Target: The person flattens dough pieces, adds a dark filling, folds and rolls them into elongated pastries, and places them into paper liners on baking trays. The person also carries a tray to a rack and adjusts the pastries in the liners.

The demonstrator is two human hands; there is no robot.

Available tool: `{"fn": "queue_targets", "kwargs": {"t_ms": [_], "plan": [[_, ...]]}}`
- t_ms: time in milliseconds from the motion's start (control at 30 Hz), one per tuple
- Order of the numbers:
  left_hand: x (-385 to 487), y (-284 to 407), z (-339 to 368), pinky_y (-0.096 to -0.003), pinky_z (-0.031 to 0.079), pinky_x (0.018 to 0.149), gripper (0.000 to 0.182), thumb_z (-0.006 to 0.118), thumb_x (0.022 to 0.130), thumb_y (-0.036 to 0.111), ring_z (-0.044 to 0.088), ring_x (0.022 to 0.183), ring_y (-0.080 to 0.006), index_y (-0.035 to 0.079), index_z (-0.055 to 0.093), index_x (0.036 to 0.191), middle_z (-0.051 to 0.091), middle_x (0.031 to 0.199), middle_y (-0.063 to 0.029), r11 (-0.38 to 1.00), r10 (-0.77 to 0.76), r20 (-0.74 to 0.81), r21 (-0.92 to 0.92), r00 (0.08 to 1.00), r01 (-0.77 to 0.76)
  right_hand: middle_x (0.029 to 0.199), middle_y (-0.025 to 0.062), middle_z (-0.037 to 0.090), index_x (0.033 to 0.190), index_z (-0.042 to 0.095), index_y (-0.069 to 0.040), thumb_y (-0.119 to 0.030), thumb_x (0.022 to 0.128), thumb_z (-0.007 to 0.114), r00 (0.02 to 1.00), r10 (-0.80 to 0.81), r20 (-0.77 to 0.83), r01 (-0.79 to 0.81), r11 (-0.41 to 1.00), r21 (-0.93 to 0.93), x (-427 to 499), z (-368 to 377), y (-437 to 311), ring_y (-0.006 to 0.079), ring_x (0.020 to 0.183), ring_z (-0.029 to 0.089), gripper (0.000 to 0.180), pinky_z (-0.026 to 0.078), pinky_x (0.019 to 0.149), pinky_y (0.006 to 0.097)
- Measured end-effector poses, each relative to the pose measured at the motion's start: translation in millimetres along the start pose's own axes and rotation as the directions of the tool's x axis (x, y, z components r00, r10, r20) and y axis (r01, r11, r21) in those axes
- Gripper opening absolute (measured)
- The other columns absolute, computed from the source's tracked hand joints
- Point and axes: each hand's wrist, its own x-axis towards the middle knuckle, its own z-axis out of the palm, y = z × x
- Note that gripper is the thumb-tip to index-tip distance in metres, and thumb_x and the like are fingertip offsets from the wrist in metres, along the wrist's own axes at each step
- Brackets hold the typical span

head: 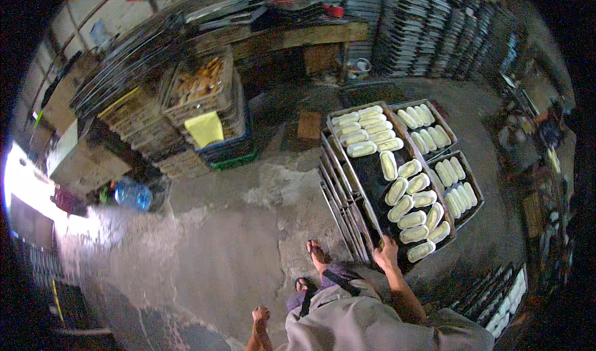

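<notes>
My right hand [386, 254] grips the near rim of a large dark metal baking tray [368, 169], its thumb over the edge. On this tray, pale oblong dough pieces [412, 219] lie scattered at the near right, while others sit in two tidy columns [368, 128] at the far end. More trays [342, 211] are stacked under it. Two smaller trays with pale dough pieces, one farther [435, 148] and one nearer [479, 197], adjoin its right side. Low at my left side, over the concrete floor, my left hand [260, 314] is curled closed with nothing visible in it.
Stacked crates [163, 109], the top one holding browned bread [200, 83], stand at the far left. A blue water jug [133, 195] is on the floor. Tall stacks of trays [428, 30] line the back. Another tray stack [505, 302] stands at the lower right.
</notes>
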Motion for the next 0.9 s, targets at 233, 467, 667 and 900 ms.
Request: {"fn": "queue_targets", "kwargs": {"t_ms": [233, 467, 667, 900], "plan": [[139, 185, 135, -0.0297, 0.048, 0.064, 0.024, 0.062, 0.101, 0.030, 0.060, 0.075, -0.0137, 0.008, 0.069, 0.104, 0.065, 0.079, -0.0018, 0.912, 0.400, 0.295, -0.030, 0.868, -0.410, 0.114, 0.0253, 0.062, 0.121, 0.060, 0.002, -0.012, 0.079, 0.069, 0.971, 0.193, -0.139, -0.176, 0.977, 0.123, 27, 18, -18, 0.0452, 0.110, 0.058, 0.045, 0.048, 0.096, 0.0505], [152, 366, 385, -0.0383, 0.054, 0.088, 0.030, 0.057, 0.102, 0.020, 0.071, 0.096, -0.0282, 0.000, 0.069, 0.121, 0.073, 0.106, -0.0187, 0.523, 0.531, 0.597, 0.328, 0.601, -0.787, 0.113, 0.0264, 0.062, 0.122, 0.062, 0.002, -0.007, 0.081, 0.065, 0.954, 0.072, -0.291, 0.009, 0.963, 0.270, 158, 44, -81, 0.0463, 0.107, 0.059, 0.042, 0.050, 0.094, 0.0512], [88, 484, 562, -0.0445, 0.051, 0.099, 0.034, 0.059, 0.099, 0.018, 0.063, 0.116, -0.0405, 0.001, 0.065, 0.128, 0.066, 0.124, -0.0251, 0.017, 0.361, 0.921, 0.148, 0.144, -0.989, 0.111, 0.0265, 0.070, 0.119, 0.066, 0.004, -0.017, 0.087, 0.061, 0.944, 0.276, -0.181, -0.164, 0.868, 0.468, 298, 61, -122, 0.0407, 0.102, 0.068, 0.038, 0.055, 0.090, 0.0431], [120, 497, 685, -0.0520, 0.042, 0.108, 0.057, 0.062, 0.094, 0.023, 0.053, 0.125, -0.0460, -0.007, 0.049, 0.140, 0.056, 0.135, -0.0314, -0.268, -0.022, 1.000, 0.002, 0.008, -0.963, 0.092, 0.0339, 0.069, 0.100, 0.065, 0.009, -0.033, 0.091, 0.065, 0.798, 0.526, -0.294, -0.370, 0.813, 0.451, 390, 103, -118, 0.0490, 0.091, 0.069, 0.043, 0.055, 0.075, 0.0523]]}}
